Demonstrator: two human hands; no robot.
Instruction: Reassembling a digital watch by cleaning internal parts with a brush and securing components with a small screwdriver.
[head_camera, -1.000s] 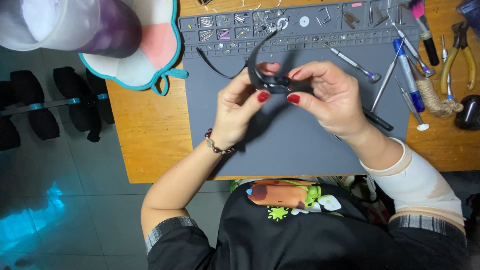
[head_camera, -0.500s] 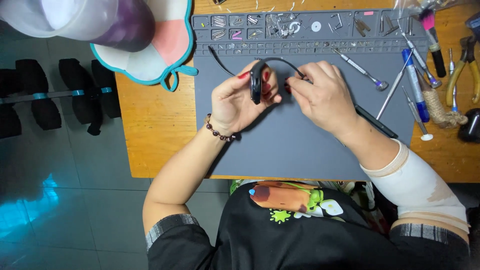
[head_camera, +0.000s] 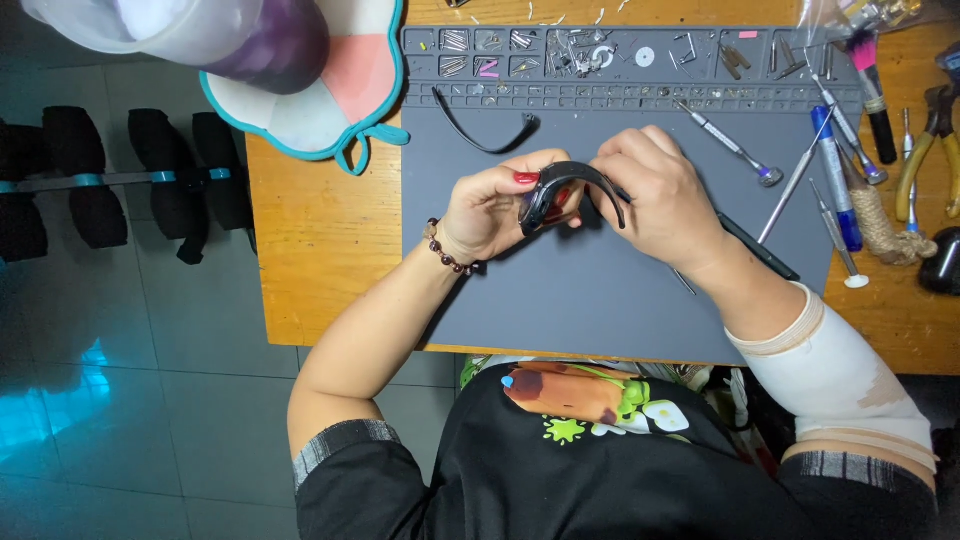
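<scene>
A wooden table (head_camera: 330, 240) carries a large grey work mat (head_camera: 600, 300) that covers most of its top, with rows of small compartments along the mat's far edge holding screws and tiny parts. At the table's far left corner lies a scalloped pad (head_camera: 340, 90) in white and pink with a teal border, partly under a pale and purple container (head_camera: 200, 35). Near the middle of the mat, both hands are gathered on a pair of black sunglasses (head_camera: 560, 190), held just above the surface: the left hand (head_camera: 490, 210) is closed around the frame's front, thumb with a red nail on top, and the right hand (head_camera: 660, 195) pinches the curved black arm beside it, so the two hands almost touch. A beaded bracelet (head_camera: 445, 250) sits on the left wrist. Along the table's right edge lie pliers (head_camera: 935, 140), a blue pen-like tool (head_camera: 833, 165), a brush (head_camera: 872, 80) and several slim screwdrivers (head_camera: 725, 145). A loose curved black temple piece (head_camera: 485, 135) rests on the mat near its far edge, just beyond the left hand.
</scene>
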